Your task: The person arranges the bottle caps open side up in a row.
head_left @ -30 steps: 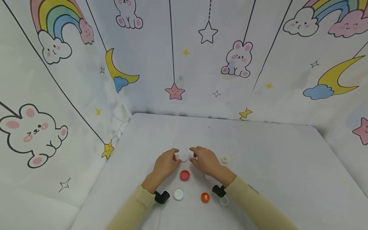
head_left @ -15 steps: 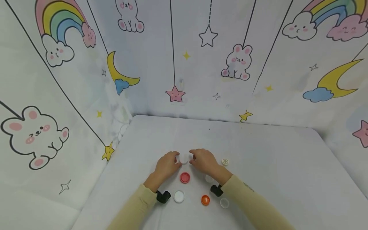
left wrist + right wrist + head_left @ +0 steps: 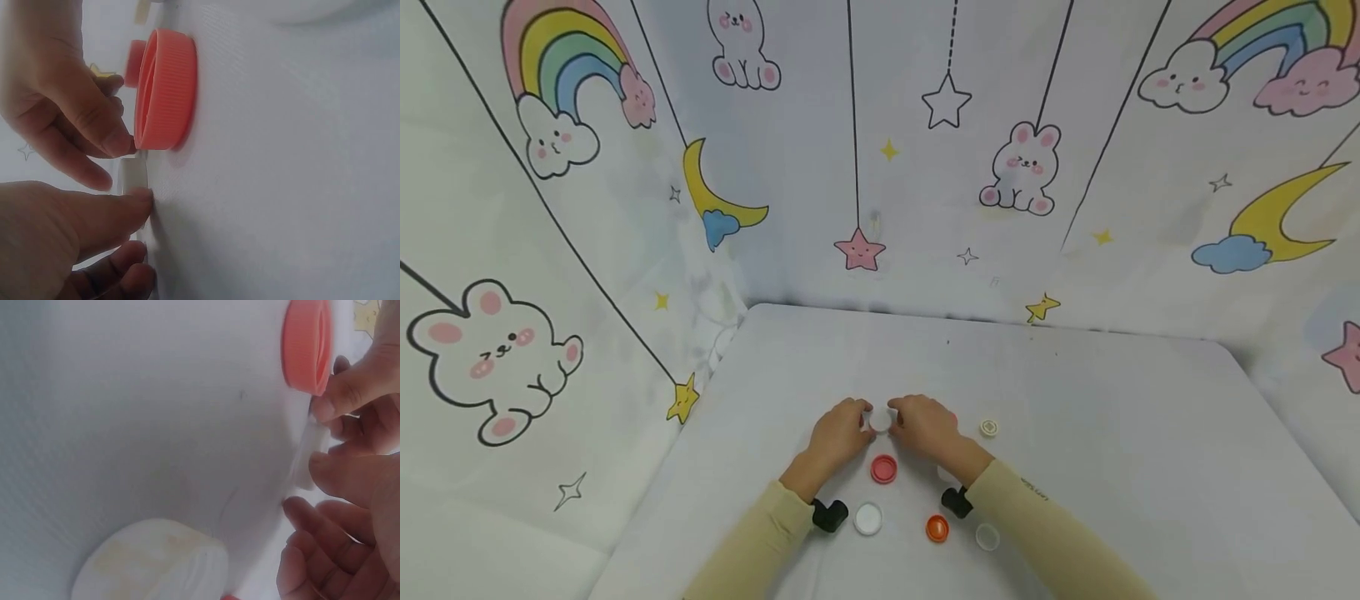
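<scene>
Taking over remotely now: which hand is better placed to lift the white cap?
Either, slightly the right hand: both pinch the white cap from opposite sides, but the left hand sits closer to the red cap.

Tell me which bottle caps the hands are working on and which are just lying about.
In hand:
- small white plastic cap, pinched between left hand and right hand

Lying about:
- red ribbed plastic cap
- white round cap
- orange cap
- clear cap
- cream printed cap

No legible text, labels or nos. anywhere.
</scene>
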`<action>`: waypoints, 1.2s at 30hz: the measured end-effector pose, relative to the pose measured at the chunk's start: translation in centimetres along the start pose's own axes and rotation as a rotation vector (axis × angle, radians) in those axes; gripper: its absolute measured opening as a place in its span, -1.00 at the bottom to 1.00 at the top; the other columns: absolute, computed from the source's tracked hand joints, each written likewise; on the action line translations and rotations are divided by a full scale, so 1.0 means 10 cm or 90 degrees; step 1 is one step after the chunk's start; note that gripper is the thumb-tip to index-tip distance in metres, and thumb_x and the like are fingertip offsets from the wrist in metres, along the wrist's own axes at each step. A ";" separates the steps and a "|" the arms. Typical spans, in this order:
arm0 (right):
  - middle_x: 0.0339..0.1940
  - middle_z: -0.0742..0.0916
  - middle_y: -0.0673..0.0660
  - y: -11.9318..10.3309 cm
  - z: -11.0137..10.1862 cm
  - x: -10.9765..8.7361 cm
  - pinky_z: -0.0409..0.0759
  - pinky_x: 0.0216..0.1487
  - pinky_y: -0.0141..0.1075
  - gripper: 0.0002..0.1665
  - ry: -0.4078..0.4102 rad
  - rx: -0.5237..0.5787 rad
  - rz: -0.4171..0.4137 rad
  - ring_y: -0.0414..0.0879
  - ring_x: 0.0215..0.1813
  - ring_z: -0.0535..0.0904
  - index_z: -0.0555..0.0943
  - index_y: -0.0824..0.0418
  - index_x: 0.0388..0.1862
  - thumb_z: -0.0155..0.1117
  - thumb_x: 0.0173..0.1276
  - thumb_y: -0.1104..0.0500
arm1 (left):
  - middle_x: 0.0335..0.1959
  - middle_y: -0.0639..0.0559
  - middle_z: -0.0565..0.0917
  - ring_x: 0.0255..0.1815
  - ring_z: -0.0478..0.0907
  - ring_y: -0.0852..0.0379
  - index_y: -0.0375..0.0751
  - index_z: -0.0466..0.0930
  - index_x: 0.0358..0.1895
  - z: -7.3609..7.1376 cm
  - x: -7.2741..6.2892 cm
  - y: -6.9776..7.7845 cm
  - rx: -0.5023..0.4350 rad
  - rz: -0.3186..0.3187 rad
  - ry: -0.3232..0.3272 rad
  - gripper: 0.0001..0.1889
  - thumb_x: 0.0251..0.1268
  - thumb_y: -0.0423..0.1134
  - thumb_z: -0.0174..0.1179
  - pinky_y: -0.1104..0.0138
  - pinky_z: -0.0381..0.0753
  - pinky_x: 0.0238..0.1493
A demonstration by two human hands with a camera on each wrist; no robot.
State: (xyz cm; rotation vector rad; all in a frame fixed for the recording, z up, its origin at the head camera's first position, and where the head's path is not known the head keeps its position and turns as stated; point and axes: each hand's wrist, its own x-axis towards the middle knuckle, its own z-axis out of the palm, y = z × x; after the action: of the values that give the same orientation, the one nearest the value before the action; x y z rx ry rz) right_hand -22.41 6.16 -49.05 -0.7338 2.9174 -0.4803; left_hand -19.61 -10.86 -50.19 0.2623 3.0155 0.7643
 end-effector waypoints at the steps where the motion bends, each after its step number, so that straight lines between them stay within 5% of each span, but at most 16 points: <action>1: -0.50 0.63 -0.09 0.00 0.01 0.00 0.50 -0.33 -0.28 -0.53 0.003 0.002 -0.005 -0.19 -0.40 0.50 0.66 0.20 0.11 0.45 0.20 0.15 | -0.45 0.07 0.49 -0.48 0.41 0.18 -0.26 0.62 0.01 0.01 0.00 0.00 0.001 0.002 0.000 -0.61 0.11 -0.23 0.41 0.31 0.43 -0.42; 14: -0.50 0.58 -0.04 0.00 0.11 0.01 0.50 -0.35 -0.28 -0.62 0.043 -0.029 -0.033 -0.18 -0.41 0.49 0.69 0.21 -0.03 0.47 0.15 0.18 | -0.43 0.07 0.50 -0.44 0.44 0.16 -0.24 0.64 -0.03 0.03 0.00 0.02 0.008 0.020 0.002 -0.64 0.09 -0.21 0.41 0.30 0.44 -0.39; 36: -0.41 0.60 -0.01 -0.02 0.10 -0.01 0.53 -0.31 -0.30 -0.58 0.049 -0.009 -0.029 -0.16 -0.37 0.53 0.66 0.21 0.02 0.49 0.15 0.17 | -0.39 0.07 0.53 -0.40 0.46 0.17 -0.22 0.62 0.00 0.07 0.02 0.02 0.021 0.029 0.022 -0.65 0.15 -0.21 0.39 0.31 0.47 -0.35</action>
State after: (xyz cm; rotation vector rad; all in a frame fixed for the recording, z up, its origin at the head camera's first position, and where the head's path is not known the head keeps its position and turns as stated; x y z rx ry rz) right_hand -22.07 5.78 -49.96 -0.8031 2.9838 -0.5038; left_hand -19.68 -10.32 -50.67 0.3237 3.0671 0.7293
